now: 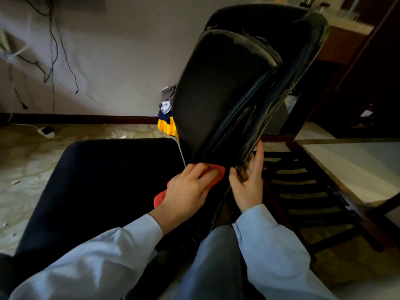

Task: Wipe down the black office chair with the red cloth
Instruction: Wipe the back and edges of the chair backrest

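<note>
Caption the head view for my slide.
Left hand presses the cloth low on the chair back; right hand grips its edge.

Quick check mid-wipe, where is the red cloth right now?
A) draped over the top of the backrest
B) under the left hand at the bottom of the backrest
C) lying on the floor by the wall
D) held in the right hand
B: the left hand lies over the red cloth at the lower end of the backrest, while the right hand holds only the backrest's edge.
</note>
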{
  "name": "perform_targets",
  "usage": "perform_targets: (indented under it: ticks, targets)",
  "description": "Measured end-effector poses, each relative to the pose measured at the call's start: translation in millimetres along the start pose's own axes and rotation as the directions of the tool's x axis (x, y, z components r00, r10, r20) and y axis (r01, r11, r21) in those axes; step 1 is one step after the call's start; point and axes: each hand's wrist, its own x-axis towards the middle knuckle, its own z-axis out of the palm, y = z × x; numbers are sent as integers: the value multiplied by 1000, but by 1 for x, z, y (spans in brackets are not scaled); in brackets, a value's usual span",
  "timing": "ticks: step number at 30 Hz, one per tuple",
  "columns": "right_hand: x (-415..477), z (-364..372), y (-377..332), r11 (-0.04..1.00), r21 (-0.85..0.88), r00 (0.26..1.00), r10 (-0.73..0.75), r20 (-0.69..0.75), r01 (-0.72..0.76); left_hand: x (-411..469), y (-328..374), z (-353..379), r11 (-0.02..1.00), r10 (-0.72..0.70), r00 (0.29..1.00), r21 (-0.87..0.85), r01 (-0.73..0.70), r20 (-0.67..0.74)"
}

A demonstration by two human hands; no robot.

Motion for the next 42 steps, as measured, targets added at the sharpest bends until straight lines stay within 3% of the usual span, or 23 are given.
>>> perform_targets:
  ticks: [3,7,9,13,16,19,22,27,31,42]
  targets:
    - [-2,1,2,1000,14,1000,-4,-3,4,25,15,-24,948,-204,976,-265,178,-74]
    - [-1,0,-4,999,39,999,32,11,-33,80,35,-46,716,-448,892,-620,320,-57]
    - [2,-2,-3,991,-129,1000,24,6,-23,103,41,-49,655,-506,859,-681,327,-74]
    - [4,-4,-1,995,59,993,75,92,-80,123,54,-45,750,-473,868,-586,307,-150]
    - [5,-1,3,997,-22,997,78,22,-78,120,56,-38,856,-373,896,-462,233,-239]
    - [2,0,8,990,116,997,76,35,-79,117,54,-31,893,-336,902,-396,213,-273]
    - [1,-1,8,980,176,996,92,21,-94,110,57,-26,901,-329,903,-378,212,-276]
    - [2,2,9,999,27,996,49,-74,-48,94,58,-16,880,-377,892,-396,262,-249]
    - [0,-2,10,994,56,994,90,54,-93,81,54,-11,872,-403,896,-376,314,-186]
    - [2,-9,7,996,60,995,59,82,-64,31,46,9,938,-326,940,-163,307,-100]
